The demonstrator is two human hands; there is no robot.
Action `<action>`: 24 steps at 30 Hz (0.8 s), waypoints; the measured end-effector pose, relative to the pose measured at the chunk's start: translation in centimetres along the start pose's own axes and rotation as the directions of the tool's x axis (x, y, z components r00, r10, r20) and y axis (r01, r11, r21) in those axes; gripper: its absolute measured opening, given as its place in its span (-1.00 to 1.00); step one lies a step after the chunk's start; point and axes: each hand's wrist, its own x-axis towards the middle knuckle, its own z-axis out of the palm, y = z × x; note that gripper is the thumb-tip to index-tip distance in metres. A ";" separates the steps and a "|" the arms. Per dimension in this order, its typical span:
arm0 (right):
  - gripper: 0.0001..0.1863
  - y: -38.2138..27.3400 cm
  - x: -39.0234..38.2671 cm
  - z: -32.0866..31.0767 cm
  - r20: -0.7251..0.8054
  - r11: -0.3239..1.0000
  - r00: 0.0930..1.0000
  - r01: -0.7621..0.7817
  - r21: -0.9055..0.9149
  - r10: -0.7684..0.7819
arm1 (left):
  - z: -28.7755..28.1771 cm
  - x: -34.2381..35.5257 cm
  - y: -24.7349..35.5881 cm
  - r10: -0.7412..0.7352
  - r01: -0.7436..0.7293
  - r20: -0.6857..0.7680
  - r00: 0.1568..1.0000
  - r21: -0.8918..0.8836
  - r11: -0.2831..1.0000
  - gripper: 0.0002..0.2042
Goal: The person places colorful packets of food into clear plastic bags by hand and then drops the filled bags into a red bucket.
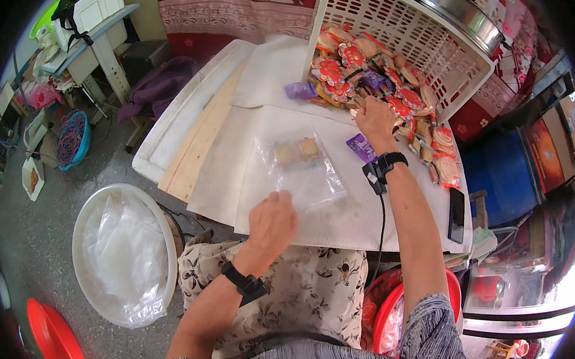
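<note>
A clear plastic bag [312, 182] lies flat on the white-covered table in front of me, with two small square wrapped biscuits [297, 152] in it. My left hand [273, 221] is closed at the bag's near left edge and pinches it. Over a heap of small wrapped snacks [398, 97] in red, clear and purple wrappers, my right hand [377, 118] reaches in with bent fingers drawn together. What its fingertips hold is hidden among the wrappers. A purple packet [362, 147] lies just left of my right wrist, and another purple packet [300, 90] sits at the heap's left.
A white plastic crate [410, 37] lies tipped behind the heap, a metal pan [461, 7] on top. The phone [456, 215] rests at the table's right edge. On the floor at left stands a round tub [81, 258] of clear bags, near a red basin [55, 342].
</note>
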 end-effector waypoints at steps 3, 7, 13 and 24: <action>-0.68 -0.1 -1.5 -1.6 0.017 0.968 0.997 -0.071 0.241 0.069 | 0.1 0.1 0.1 -0.006 0.006 -0.002 1.000 -0.008 1.000 -0.87; -0.66 -3.2 -6.6 -7.5 0.495 0.483 0.855 -0.502 0.717 0.153 | -0.3 -0.1 0.0 -0.006 0.006 -0.029 1.000 -0.001 1.000 -0.87; -0.69 -4.8 -15.9 -12.5 0.701 0.082 0.712 -0.696 0.713 -0.046 | 0.1 0.0 0.1 0.056 -0.060 -0.125 0.991 -0.029 0.998 -0.85; -0.66 -9.4 -20.7 -12.9 0.673 0.171 0.739 -0.669 0.724 0.040 | 0.3 -0.1 0.1 0.048 -0.053 -0.137 0.989 -0.036 0.998 -0.86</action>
